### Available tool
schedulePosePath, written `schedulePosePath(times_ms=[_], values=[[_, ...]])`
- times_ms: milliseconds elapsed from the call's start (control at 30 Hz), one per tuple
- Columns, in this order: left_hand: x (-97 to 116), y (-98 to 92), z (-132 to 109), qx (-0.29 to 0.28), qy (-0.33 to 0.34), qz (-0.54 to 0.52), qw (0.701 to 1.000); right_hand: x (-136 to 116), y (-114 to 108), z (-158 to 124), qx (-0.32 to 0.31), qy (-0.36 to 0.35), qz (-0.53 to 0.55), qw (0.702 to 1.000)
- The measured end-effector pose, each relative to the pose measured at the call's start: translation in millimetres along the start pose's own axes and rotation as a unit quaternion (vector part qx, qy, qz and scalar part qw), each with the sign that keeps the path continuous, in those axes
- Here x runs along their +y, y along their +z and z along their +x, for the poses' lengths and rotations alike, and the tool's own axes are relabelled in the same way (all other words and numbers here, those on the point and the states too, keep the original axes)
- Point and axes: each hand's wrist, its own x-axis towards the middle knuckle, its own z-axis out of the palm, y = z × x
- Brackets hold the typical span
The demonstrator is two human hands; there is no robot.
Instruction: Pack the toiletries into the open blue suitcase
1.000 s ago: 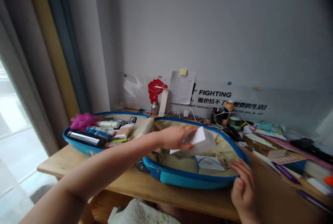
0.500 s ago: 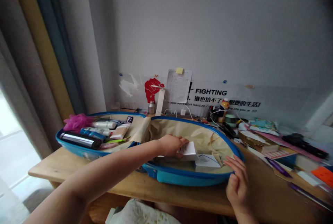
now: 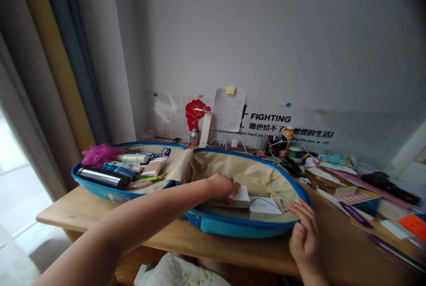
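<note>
The bare left arm slants in from the lower left, only slightly bent at the elbow, its forearm crossing the front edge of the table. The left hand is palm down, well in from that edge, fingers curled forward and thumb lower on the near side; some fingertips are hidden. The right hand is above the front edge, well apart from the left, its fingers loosely extended side by side and the thumb bent upward. Little shows below the right wrist.
</note>
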Motion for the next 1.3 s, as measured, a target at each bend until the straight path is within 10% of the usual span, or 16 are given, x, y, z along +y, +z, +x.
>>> schedulePosePath(times_ms=[667,933,1133,1300], values=[[-5,-1.2,-5,0.016,-0.017,-0.093,0.995,1,0,4,0.0,-0.021,-0.006,1.0],[-97,-22.9,-149,0.155,-0.118,-0.045,0.98,5,1,2,-0.003,-0.03,0.003,1.0],[-174,14.9,-267,0.049,-0.326,0.014,0.944,6,3,2,0.011,-0.025,0.003,1.0],[-185,31.5,-293,0.042,-0.345,0.0,0.938,7,4,1,0.016,-0.018,-0.003,1.0]])
